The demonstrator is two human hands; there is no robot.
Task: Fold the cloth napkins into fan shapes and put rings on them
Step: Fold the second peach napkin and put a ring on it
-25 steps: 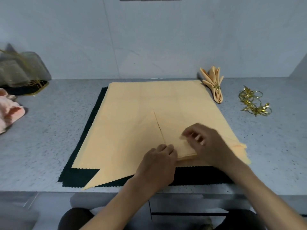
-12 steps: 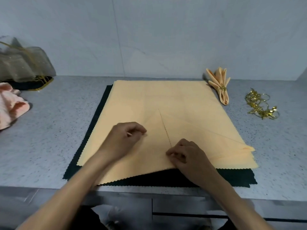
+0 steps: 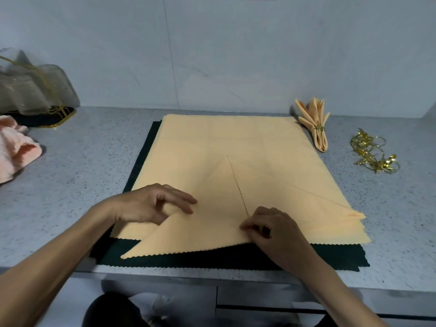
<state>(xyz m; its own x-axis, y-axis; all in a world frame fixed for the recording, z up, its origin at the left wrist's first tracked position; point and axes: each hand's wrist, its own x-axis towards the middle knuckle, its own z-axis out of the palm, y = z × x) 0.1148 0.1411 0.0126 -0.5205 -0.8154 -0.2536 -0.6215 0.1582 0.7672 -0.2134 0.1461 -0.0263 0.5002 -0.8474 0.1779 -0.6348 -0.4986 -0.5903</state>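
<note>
Grey speckled countertop (image 3: 77, 185), pale wall panels (image 3: 236, 55), dark cloth (image 3: 259, 258) underneath.

a peach napkin (image 3: 236, 147) lies on a dark green cloth (image 3: 236, 258) on a speckled grey counter (image 3: 82, 161), 2 corners folded to a centre seam. the left hand (image 3: 151, 204) rests on the left flap; the right hand (image 3: 271, 230) pinches the seam's near end. a ringed fan napkin (image 3: 313, 123) and gold rings (image 3: 372, 152) sit to the right.

Pink cloth (image 3: 16, 147) cut off at the left edge, dark mat (image 3: 236, 258) mostly hidden under peach napkins (image 3: 236, 142), right hand (image 3: 273, 232) fingertips tucked out of sight
</note>
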